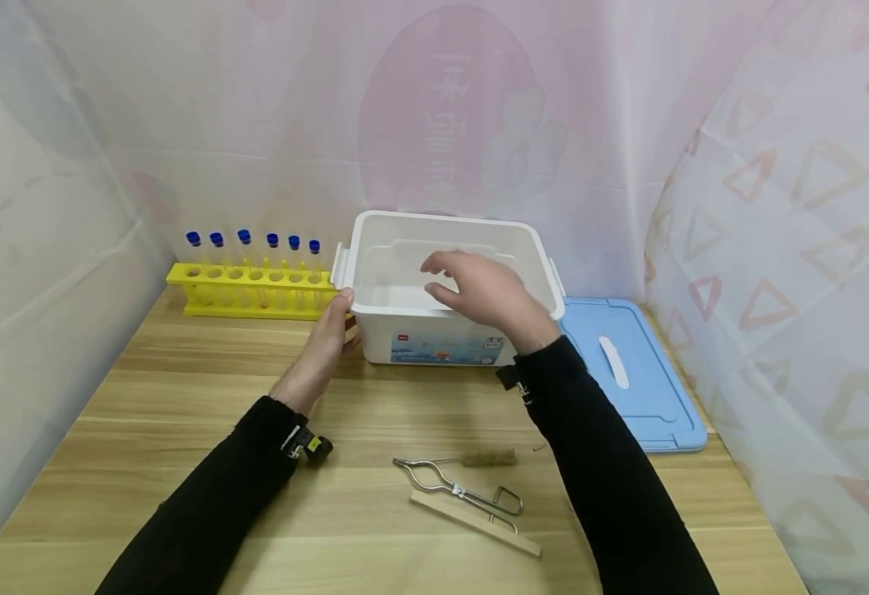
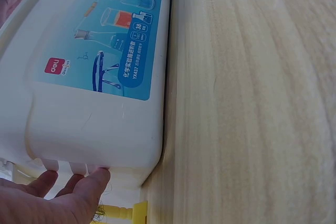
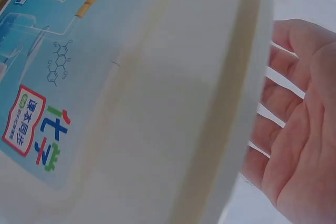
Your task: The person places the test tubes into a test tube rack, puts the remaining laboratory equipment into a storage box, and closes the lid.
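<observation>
A white plastic storage box (image 1: 375, 339) with a blue label stands lidless at the back of the table. My left hand (image 1: 323, 343) holds its left front corner, thumb at the rim; in the left wrist view the fingertips (image 2: 97, 176) touch the end wall. Over the box's front rim reaches my right hand (image 1: 479, 285), fingers loosely bent and thumb apart, with nothing between them. The right wrist view shows that hand's palm (image 3: 302, 145) beyond the box's rim (image 3: 252, 77). What lies on the box's floor is largely hidden.
Left of the box, a yellow rack (image 1: 256, 314) carries several blue-capped test tubes. To the right lies a blue lid (image 1: 650, 388) with a white handle. Metal crucible tongs (image 1: 458, 489), a wooden test tube clamp (image 1: 472, 522) and a test tube brush (image 1: 488, 458) lie in front.
</observation>
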A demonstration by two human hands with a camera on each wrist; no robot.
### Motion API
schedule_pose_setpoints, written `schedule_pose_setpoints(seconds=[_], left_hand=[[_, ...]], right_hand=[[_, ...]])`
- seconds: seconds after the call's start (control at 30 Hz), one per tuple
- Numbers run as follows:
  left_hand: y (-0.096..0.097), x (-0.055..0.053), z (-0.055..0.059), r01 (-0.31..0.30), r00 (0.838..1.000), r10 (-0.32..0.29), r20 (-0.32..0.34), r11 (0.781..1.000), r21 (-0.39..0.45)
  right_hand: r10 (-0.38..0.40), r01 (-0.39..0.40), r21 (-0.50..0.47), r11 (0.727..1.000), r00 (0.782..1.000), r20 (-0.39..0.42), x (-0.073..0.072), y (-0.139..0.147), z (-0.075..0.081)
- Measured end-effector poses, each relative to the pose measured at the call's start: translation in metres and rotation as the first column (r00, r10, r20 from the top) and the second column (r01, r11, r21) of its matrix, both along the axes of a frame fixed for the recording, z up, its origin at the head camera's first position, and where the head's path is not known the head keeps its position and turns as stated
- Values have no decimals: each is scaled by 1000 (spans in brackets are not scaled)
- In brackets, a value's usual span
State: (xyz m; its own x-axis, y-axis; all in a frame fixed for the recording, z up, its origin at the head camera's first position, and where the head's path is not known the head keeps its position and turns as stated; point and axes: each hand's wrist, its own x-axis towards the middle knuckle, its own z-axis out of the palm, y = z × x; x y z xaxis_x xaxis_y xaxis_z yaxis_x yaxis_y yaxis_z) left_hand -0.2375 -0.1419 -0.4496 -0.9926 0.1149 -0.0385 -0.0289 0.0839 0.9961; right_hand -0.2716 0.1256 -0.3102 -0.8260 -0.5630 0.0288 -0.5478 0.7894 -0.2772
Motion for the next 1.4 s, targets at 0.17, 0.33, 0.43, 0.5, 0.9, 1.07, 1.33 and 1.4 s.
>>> schedule_pose_setpoints(seconds=[0.17, 0.33, 0.43, 0.5, 0.9, 1.07, 1.33, 1.4], left_hand=[[1, 0, 0, -1, 1000, 1, 0, 1000, -10], [0, 2, 3, -1, 1000, 1, 8, 1000, -13], [0, 2, 4, 0, 1000, 0, 10, 1000, -14], [0, 2, 4, 0, 1000, 0, 10, 1000, -10], [0, 1, 2, -1, 1000, 1, 8, 1000, -5], [0, 0, 1, 1, 1000, -1, -4, 1000, 7], [1, 0, 0, -3, 1000, 3, -6, 1000, -3], [1, 0, 0, -4, 1000, 4, -5, 1000, -6]], right_hand=[[-13, 14, 13, 1000, 999, -39, 15, 5, 2], [-13, 15, 13, 1000, 996, -85, 28, 11, 2], [-6, 8, 18, 1000, 993, -117, 37, 15, 3], [-1, 4, 22, 1000, 991, -134, 42, 17, 4], [70, -61, 49, 997, 977, -203, 72, 26, -1], [126, -113, 66, 991, 959, -252, 80, 28, -7], [207, -177, 136, 975, 946, -248, 90, 26, -21], [225, -186, 172, 967, 944, -242, 92, 26, -25]])
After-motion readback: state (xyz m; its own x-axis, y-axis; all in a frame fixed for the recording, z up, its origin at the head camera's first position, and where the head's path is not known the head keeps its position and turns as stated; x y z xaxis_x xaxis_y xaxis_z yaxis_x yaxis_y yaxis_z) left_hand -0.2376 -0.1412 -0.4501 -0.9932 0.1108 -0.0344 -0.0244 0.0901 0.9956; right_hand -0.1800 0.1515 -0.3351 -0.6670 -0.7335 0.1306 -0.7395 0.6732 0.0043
